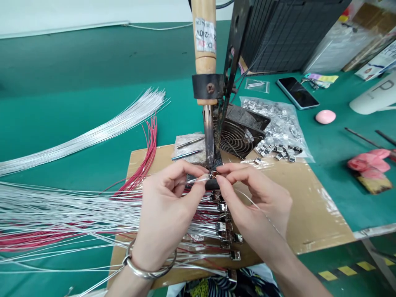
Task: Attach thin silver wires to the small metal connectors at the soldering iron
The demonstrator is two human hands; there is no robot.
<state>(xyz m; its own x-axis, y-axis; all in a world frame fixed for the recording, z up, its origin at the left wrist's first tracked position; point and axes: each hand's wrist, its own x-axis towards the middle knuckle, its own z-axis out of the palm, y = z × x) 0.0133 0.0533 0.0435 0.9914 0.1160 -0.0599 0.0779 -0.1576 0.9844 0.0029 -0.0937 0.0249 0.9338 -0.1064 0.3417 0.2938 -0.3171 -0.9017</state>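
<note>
Under the tip of an upright soldering iron (209, 136), both hands meet with their fingertips nearly touching. My left hand (173, 202) pinches a thin white wire (194, 180) whose end is at a small connector (212, 175). My right hand (253, 198) pinches a thin strand of solder wire (260, 209), which trails back over the palm. The connector is partly hidden by the fingers. Below the hands lie several finished-looking metal connectors (222, 227) joined to white and red wires (93, 210) that run off to the left.
Cardboard (309, 206) covers the table's front. Loose white wires (108, 128) and red wires (148, 156) lie left. Behind stand a small fan (238, 136) and black crate (284, 37); rightward are a connector bag (275, 119), phone (297, 93), mug (374, 95) and sponge (374, 182).
</note>
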